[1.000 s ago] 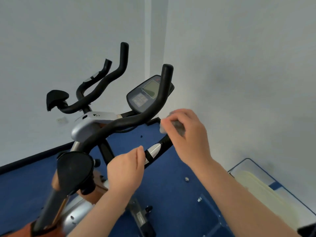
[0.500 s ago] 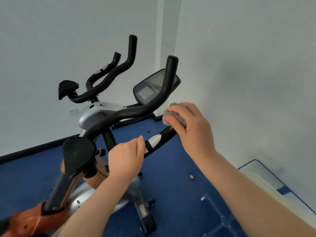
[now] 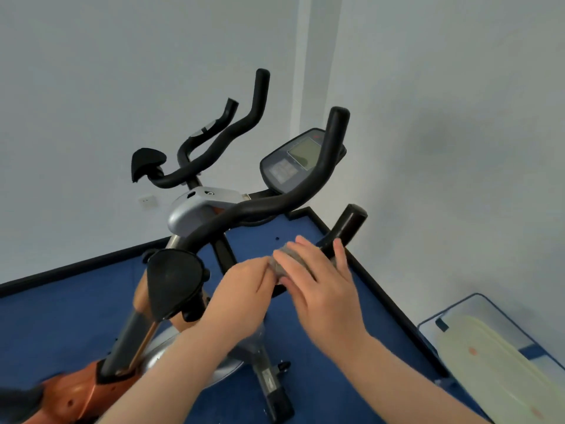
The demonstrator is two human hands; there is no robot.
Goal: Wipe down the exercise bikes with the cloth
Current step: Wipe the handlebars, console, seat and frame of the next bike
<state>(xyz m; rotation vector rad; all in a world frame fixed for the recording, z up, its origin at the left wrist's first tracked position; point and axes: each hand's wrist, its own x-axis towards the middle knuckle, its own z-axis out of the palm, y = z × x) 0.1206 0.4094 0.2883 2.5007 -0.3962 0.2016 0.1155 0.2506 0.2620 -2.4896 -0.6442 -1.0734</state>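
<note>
Since a second ago our right hand point(image 3: 318, 289) has slid the small grey cloth point(image 3: 282, 261) down the short black foam-covered handlebar grip point(image 3: 345, 231), away from the grip's free end and toward our left hand point(image 3: 244, 289), so the two hands that were apart on the bar now sit just beside each other; the view has also shifted, with the orange-framed exercise bike point(image 3: 76, 393) seen from a little farther back. Going left to right: the black padded elbow rest point(image 3: 172, 281) stands on its post, then our left hand, fingers curled round the lower part of the bar and gripping it to steady the bike. Next the cloth, bunched on the bar between the hands, with our right hand's fingers laid over it and curling round it and the bar. Farther right, the grey display console point(image 3: 290, 162) sits behind the tall curved black handlebar point(image 3: 324, 166), and a pale cushion in a blue-edged clear box point(image 3: 489, 347) rests on the floor. We judge the cloth light, soft and limp, best wrapped round the tube and squeezed; the foam should give some drag. The bike is stiff and heavy.
</note>
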